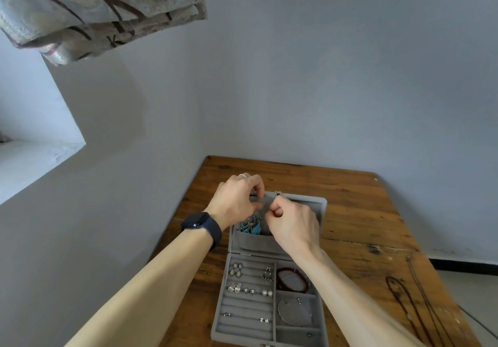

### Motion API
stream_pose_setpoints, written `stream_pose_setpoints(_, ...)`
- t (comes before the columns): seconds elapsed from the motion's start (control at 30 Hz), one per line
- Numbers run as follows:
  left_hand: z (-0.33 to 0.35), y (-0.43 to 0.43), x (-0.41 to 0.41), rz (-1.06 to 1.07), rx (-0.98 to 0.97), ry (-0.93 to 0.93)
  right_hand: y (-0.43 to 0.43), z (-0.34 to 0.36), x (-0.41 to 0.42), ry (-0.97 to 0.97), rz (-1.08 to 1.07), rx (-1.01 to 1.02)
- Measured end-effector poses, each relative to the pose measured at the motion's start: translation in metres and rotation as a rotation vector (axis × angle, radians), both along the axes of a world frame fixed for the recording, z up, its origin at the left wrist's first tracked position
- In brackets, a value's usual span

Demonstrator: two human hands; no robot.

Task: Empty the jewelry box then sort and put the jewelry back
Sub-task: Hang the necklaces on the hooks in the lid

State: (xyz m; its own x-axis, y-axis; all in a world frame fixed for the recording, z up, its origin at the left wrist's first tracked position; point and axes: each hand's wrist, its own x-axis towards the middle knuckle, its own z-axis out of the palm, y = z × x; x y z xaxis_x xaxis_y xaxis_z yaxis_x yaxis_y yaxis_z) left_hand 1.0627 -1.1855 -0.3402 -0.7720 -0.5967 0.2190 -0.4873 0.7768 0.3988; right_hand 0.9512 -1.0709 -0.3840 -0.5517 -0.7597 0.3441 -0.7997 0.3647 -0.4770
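Observation:
A grey velvet jewelry box lies open on the wooden table, its lid raised at the far side. Both hands work in front of the lid. My left hand and my right hand each pinch something small above the lid's pocket; I cannot make out what. A silver and turquoise piece hangs at the pocket's top. In the tray lie several earrings on the ring rolls, a dark red bead bracelet and a silver chain.
Thin dark cord necklaces lie on the table at the right, near its edge. The table stands in a corner of grey walls. A patterned curtain hangs at the top left above a window ledge.

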Motion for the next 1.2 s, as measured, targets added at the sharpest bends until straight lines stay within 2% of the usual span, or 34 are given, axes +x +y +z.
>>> stream_pose_setpoints(0.3,-0.003,0.004,-0.001,-0.004,-0.142,-0.077,0.013,-0.014,-0.001,0.119,0.095,0.049)
stream_pose_setpoints(0.53,-0.005,0.006,-0.002,0.041,-0.123,-0.065,0.04,-0.038,-0.004,0.217,0.122,0.171)
stream_pose_setpoints(0.7,-0.008,0.01,-0.006,0.096,-0.095,-0.068,0.049,-0.03,-0.002,0.142,0.242,0.306)
stream_pose_setpoints(0.87,-0.01,0.018,-0.01,0.111,-0.144,-0.103,0.068,-0.025,-0.004,0.075,0.244,0.254)
stream_pose_setpoints(1.03,-0.01,0.043,-0.017,0.05,-0.223,-0.048,0.107,-0.02,-0.006,0.024,0.186,0.128)
stream_pose_setpoints(1.2,-0.016,0.108,-0.029,-0.042,-0.133,0.016,0.191,-0.021,-0.003,-0.044,0.044,0.017)
